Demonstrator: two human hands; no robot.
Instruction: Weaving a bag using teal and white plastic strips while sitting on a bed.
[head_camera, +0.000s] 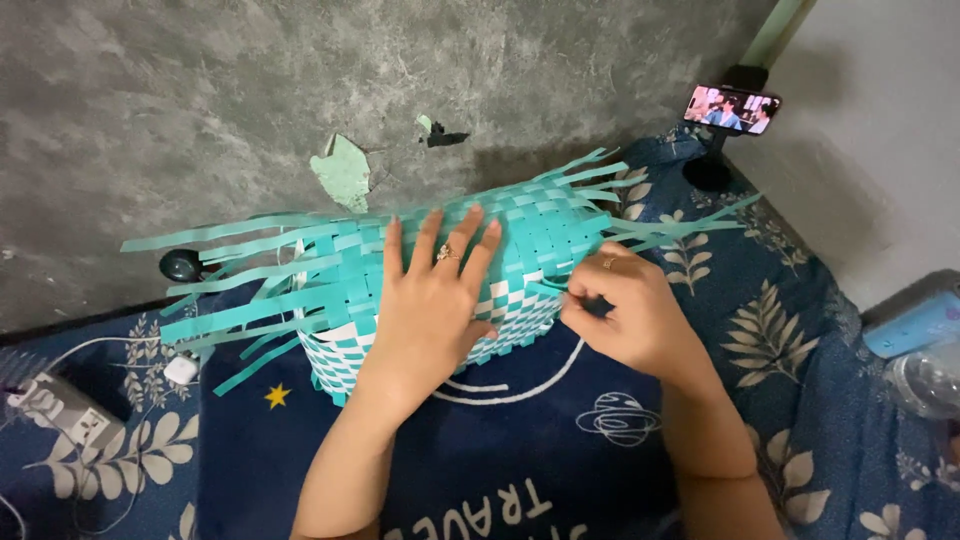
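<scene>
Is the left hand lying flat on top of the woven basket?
Yes, the left hand lies palm down with fingers spread on the teal and white woven basket, while the right hand pinches a strip at its side.

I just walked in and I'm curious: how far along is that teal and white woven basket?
The basket body already looks woven: a teal and white checker wall and a closed teal face. In hand: the left hand lies flat on it, while the right hand pinches a strip at its edge. Left: many loose teal strips stick out unwoven on both sides.
</scene>
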